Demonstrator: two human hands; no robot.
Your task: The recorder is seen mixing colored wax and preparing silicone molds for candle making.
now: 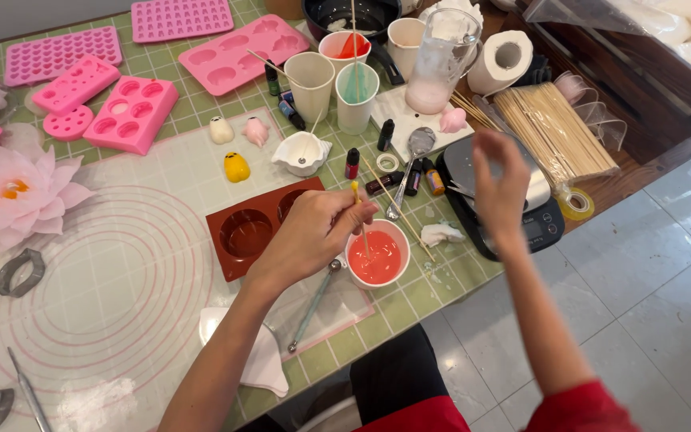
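Two bare hands work above a green gridded table [201, 104], described here relative to the paper cup of coral liquid [377, 258]. Far left of the cup lie a pale pink fabric flower [9, 192] and a translucent mat with pink rings [97, 288]. Just left of the cup sits a brown silicone mould [249, 228] with round cavities. The left hand [313, 232] reaches over that mould, its fingers pinched around a thin wooden stick [360, 220] whose lower end dips into the cup's liquid. Beyond the cup stand several paper cups [311, 84] and small dye bottles [352, 163]; pink silicone moulds [129, 112] lie farther back and left. Right of the cup, the right hand [499, 180] hovers open and empty, fingers loosely spread, above a black kitchen scale [513, 216]. Farther right lies a bundle of wooden skewers [553, 132].
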